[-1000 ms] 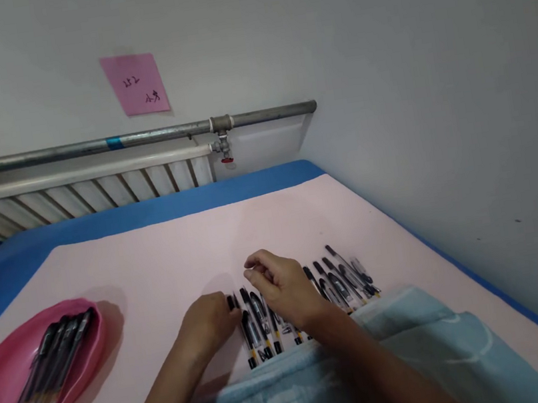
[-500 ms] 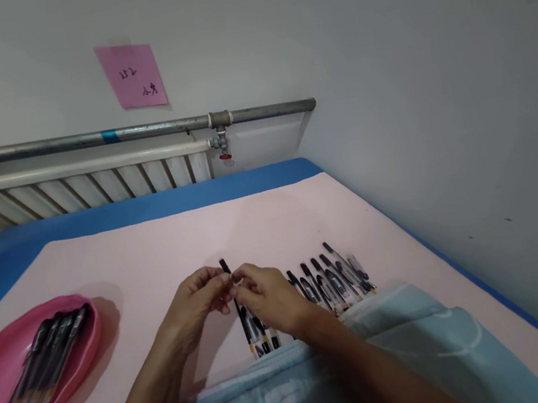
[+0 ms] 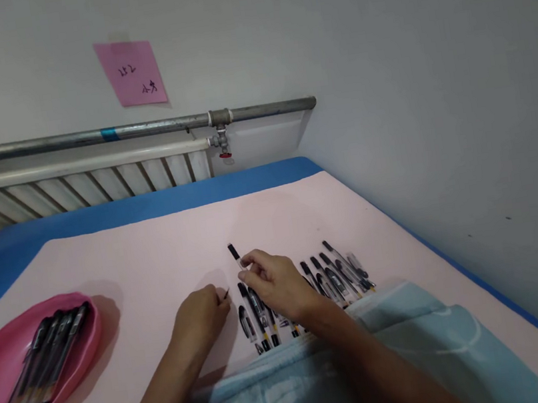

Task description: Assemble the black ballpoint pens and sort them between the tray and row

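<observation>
Fingers (image 3: 222, 303) of the left hand (image 3: 199, 323) pinch a thin, pointed dark piece (image 3: 227, 293), mostly hidden; that hand sits low, its back upward, over the pink mat (image 3: 157, 265). Just right lie loose pen parts (image 3: 251, 308). Slightly farther, the right hand (image 3: 277, 286) grips a black-ended barrel (image 3: 234, 252) between thumb and fingertips, tilted far and left. It looks light, stiff and slick, best held mid-length; the thin piece might bend.

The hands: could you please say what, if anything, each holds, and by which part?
The right hand holds a pen barrel below its black end; the left hand pinches a thin pointed piece, only its tip showing.
</observation>
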Demonstrator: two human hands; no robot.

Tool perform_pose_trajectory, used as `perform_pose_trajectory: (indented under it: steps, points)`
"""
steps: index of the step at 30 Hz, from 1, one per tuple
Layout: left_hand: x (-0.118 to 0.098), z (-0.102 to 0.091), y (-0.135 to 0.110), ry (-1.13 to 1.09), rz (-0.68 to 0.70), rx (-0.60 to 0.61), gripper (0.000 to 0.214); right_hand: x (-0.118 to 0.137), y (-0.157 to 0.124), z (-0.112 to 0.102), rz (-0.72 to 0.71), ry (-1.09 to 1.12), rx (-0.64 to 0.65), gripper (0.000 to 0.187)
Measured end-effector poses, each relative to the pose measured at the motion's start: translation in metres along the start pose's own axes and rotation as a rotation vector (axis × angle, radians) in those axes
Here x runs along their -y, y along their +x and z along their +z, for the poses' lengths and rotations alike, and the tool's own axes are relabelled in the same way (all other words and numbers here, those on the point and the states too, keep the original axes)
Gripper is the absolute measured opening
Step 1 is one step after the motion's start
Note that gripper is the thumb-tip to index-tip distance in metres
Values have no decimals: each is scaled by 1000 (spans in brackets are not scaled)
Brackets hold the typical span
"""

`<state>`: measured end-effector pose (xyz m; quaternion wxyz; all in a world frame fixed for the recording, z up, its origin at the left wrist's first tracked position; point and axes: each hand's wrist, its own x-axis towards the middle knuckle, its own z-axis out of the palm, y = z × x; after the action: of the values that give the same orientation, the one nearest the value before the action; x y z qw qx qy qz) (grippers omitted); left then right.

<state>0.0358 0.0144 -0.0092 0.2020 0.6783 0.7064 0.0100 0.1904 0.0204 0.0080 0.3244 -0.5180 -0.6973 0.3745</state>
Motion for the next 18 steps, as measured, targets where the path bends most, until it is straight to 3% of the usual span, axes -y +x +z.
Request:
perform_pose_trajectory:
  steps: [5, 8, 10, 14, 18]
  points:
    - [13, 1, -6, -5, 64, 24, 23, -1, 0, -1, -21, -30, 16, 19]
    - [22, -3, -4, -173, 46, -24, 18, 0, 0, -1, -27, -46, 18, 19]
    - [28, -10, -1, -488, -5, -59, 14, 1, -2, 1, -32, -50, 32, 20]
    - [42, -23, 4, -1326, -75, -133, 15, 4, -6, 6, -50, -33, 160, 21]
    - [54, -29, 8, -1670, -129, -282, 18, 9, -9, 8, -67, -56, 242, 21]
